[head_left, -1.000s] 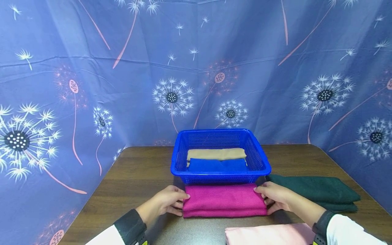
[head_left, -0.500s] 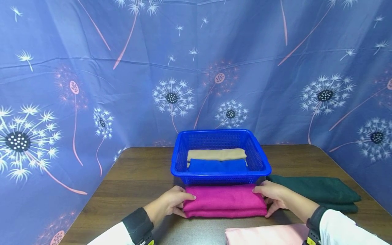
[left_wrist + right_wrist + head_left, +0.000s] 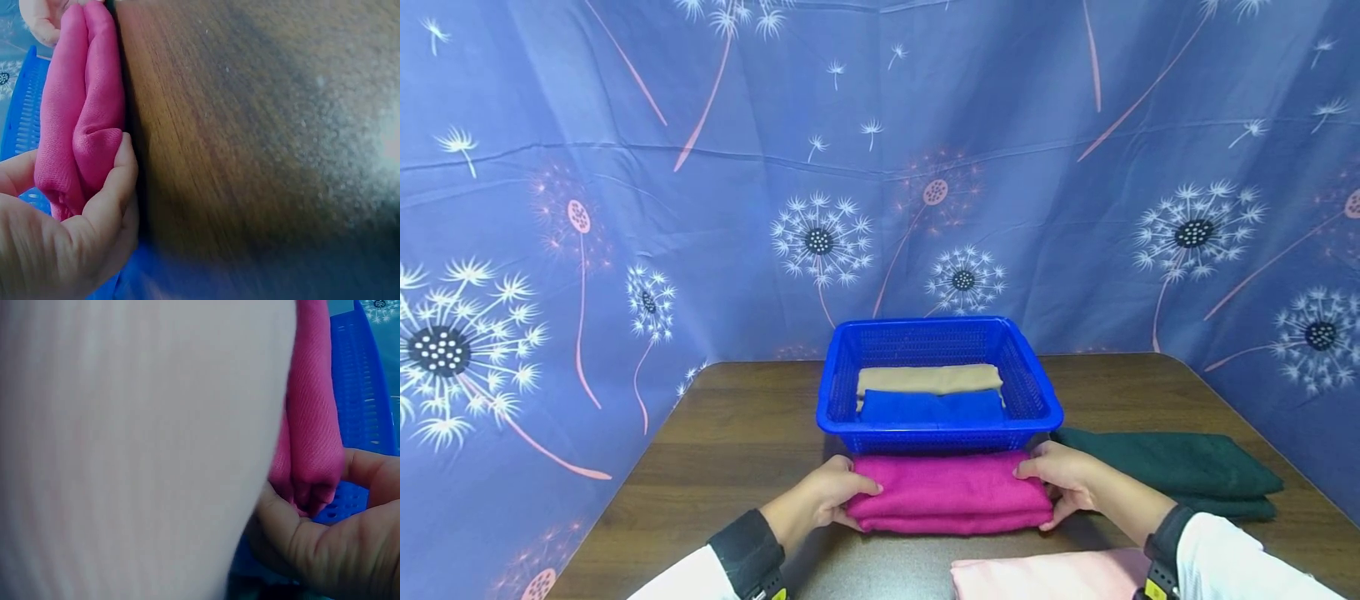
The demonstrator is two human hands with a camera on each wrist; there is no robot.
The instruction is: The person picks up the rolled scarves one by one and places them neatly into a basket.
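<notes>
Head view: You have the folded magenta cloth bundle [image 3: 951,493] by its two short ends, just in front of the blue perforated plastic basket [image 3: 940,425] on the brown wood-grain table [image 3: 730,417]. Your left hand [image 3: 829,493] pinches one end, thumb on top; your right hand [image 3: 1067,479] pinches the other the same way. Inside the basket lie a folded beige cloth [image 3: 928,379] and, nearer you, a folded bright-blue cloth [image 3: 932,407]. A folded dark-green cloth [image 3: 1172,458] lies to the right of the basket; a pale-pink cloth [image 3: 1052,575] lies nearest you. Step in hand, as judged: securing a two-ended grip on the bundle.

Left wrist view: Your left thumb and fingers close on opposite faces of the bundle's end. Its two thick layers lie together, with a small pucker by your fingertip. Whether the underside is off the table, you cannot tell from here.

Right wrist view: A pale blurred surface [image 3: 144,450], identity unclear, covers much of the frame; past it, your right hand grips the bundle's end. Judgement: the next move calls for even pressure at both ends, kept level, so the layers don't slip apart or sag midway.
</notes>
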